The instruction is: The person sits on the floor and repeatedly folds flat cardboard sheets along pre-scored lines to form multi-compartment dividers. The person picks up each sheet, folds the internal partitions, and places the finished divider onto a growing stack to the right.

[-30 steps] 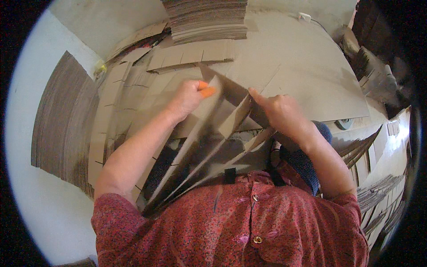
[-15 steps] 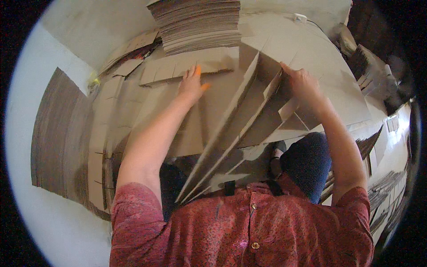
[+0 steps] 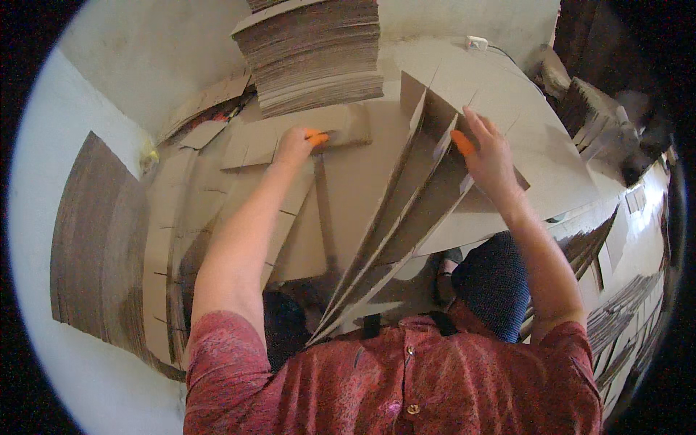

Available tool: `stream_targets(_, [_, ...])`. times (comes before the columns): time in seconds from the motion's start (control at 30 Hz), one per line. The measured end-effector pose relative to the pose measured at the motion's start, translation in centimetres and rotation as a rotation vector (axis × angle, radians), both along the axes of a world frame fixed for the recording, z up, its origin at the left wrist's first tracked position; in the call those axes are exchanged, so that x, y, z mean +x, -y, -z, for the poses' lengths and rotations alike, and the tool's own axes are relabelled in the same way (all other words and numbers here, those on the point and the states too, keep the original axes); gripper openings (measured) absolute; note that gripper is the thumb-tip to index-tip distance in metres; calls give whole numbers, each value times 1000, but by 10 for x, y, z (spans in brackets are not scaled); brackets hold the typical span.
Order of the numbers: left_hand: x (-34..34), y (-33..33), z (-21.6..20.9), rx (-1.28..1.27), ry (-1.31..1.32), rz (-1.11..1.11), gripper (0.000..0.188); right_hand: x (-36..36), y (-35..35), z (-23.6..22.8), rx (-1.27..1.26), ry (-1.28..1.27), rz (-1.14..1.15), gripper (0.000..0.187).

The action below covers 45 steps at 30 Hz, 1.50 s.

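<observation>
Several long cardboard strips [image 3: 399, 170] stand on edge, fanning from near my waist toward the table's far side. A shorter cardboard cross piece [image 3: 439, 114] meets their far ends. My right hand [image 3: 490, 161] is at that end, fingers extended and apart, its orange-covered thumb against the cardboard. Whether it grips a strip is hard to see. To the left, my left hand [image 3: 296, 145] has its orange-covered fingers closed at the near edge of a flat slotted cardboard strip [image 3: 245, 147]. Its fingertips are partly hidden.
A tall stack of cardboard [image 3: 312, 61] rises at the far side. Another stack [image 3: 98, 232] leans by the left wall. A white plug [image 3: 476, 43] with a cable lies at the back right. More cardboard [image 3: 627, 319] is piled at the lower right.
My left hand's fingers have gone from spread to closed on the flat strip, which sits lower in view. My right hand has turned, bringing its thumb into view; the standing strips have shifted slightly.
</observation>
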<state>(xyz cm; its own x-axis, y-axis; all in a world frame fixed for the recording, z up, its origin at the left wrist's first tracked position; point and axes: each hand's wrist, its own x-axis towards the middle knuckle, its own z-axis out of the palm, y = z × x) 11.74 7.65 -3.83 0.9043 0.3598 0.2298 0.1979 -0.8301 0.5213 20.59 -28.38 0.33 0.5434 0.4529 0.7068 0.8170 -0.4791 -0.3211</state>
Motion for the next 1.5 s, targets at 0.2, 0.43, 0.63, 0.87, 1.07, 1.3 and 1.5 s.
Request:
stream_targets(0.2, [-23, 37, -31, -38, 292, 175, 33, -52, -10, -24, 448, -862, -325, 46])
stream_targets(0.43, [-79, 193, -61, 14, 399, 605, 41, -68, 7, -40, 972, -1283, -309, 25])
stream_targets(0.63, [-91, 164, -55, -267, -293, 148, 39, -67, 79, -37, 834, -776, -199, 25])
stream_targets(0.87, [-125, 153, -62, -135, -243, 80, 30, -82, 108, 0, 493, -576, -111, 17])
stream_targets(1.07, [-144, 128, -47, -120, -88, 119, 24, -93, 108, -8, 501, -620, -100, 14])
stream_targets(1.3, [-148, 123, -46, -68, -108, 133, 26, -85, 120, -8, 353, -545, -74, 15])
stream_targets(1.5, [-150, 125, -47, -71, -86, 144, 23, -81, 116, -17, 368, -610, -70, 14])
